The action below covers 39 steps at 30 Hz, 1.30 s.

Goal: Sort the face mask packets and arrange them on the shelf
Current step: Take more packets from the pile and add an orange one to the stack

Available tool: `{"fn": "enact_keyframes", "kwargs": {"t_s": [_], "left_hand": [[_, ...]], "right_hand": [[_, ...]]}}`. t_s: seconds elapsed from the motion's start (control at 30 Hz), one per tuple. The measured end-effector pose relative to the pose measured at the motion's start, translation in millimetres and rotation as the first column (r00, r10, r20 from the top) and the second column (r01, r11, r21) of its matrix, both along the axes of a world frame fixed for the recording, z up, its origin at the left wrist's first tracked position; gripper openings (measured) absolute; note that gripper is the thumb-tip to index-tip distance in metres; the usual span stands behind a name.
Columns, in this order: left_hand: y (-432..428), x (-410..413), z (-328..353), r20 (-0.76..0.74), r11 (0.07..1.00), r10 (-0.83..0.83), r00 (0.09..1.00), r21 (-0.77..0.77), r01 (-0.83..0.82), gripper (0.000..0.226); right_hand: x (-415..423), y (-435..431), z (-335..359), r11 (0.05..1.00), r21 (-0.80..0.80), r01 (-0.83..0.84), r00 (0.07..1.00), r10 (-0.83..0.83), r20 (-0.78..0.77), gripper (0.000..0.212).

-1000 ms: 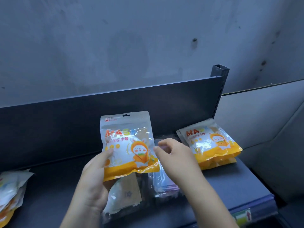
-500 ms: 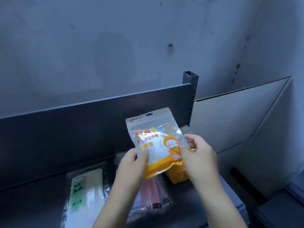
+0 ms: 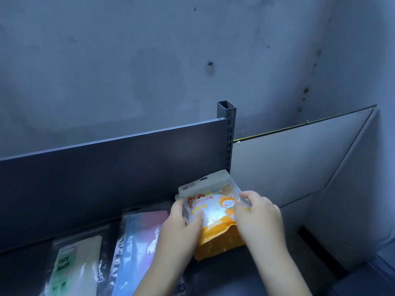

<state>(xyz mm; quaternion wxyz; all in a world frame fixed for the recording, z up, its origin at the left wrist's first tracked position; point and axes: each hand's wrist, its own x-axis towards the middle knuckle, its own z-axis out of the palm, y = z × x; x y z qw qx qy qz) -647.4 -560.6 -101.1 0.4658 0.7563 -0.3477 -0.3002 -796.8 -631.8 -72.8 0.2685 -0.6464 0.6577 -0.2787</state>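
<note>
An orange-and-white mask packet (image 3: 210,205) with a cartoon rabbit lies on top of the orange packet pile (image 3: 218,246) at the right end of the dark shelf (image 3: 226,274). My left hand (image 3: 181,229) grips its left edge, thumb on the front. My right hand (image 3: 258,216) holds its right edge. Left of the pile lies a pink-and-blue packet (image 3: 139,238), and further left a beige and green "FACE MASK" packet (image 3: 74,268).
The shelf's dark back panel (image 3: 106,174) rises behind the packets, ending at a slotted upright post (image 3: 227,133). A grey concrete wall stands behind. To the right a pale board (image 3: 299,163) leans against the wall, and the floor drops away there.
Both hands carried the orange packet from mid-shelf to the right and lowered it onto the orange pile. The view panned right, so the left packets now sit at the frame's lower left.
</note>
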Motion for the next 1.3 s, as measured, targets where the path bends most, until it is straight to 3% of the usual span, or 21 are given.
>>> {"fn": "enact_keyframes", "kwargs": {"t_s": [0.23,0.47,0.67,0.8,0.93,1.0,1.1,1.2,1.3], "left_hand": [[2,-4,2,0.189,0.999,0.028,0.981,0.03,-0.034,0.043],[2,-4,4,0.361,0.995,0.002,0.933,0.093,-0.038,0.042],[15,-1,19,0.497,0.995,0.064,0.865,0.034,-0.093,0.023],[21,18,23,0.535,0.993,0.114,0.837,-0.049,-0.104,0.032],[34,43,10,0.6,0.985,0.155,0.784,-0.158,-0.074,0.029],[42,47,2,0.539,0.967,0.228,0.811,-0.223,-0.123,0.026],[50,43,-8,0.3,0.919,0.351,0.887,-0.292,-0.265,0.023],[52,38,-12,0.118,0.871,0.426,0.897,-0.322,-0.371,0.024],[56,41,-6,0.057,0.849,0.434,0.899,-0.36,-0.387,0.026]], "right_hand": [[3,-3,-1,0.997,0.011,-0.081,0.984,0.082,-0.155,0.037],[10,0,-2,0.989,-0.083,-0.121,0.956,0.094,-0.277,0.036],[18,6,-8,0.942,-0.299,-0.152,0.975,0.093,-0.202,0.027],[33,14,-7,0.873,-0.395,-0.287,0.958,0.27,-0.1,0.043],[54,28,-4,0.818,-0.431,-0.381,0.917,0.396,-0.058,0.044],[65,36,-3,0.8,-0.445,-0.402,0.904,0.425,-0.051,0.044],[79,47,-3,0.797,-0.428,-0.425,0.889,0.456,-0.033,0.043],[91,59,-5,0.796,-0.392,-0.461,0.871,0.49,-0.03,0.042],[102,72,-4,0.795,-0.358,-0.49,0.858,0.512,-0.036,0.045]]}}
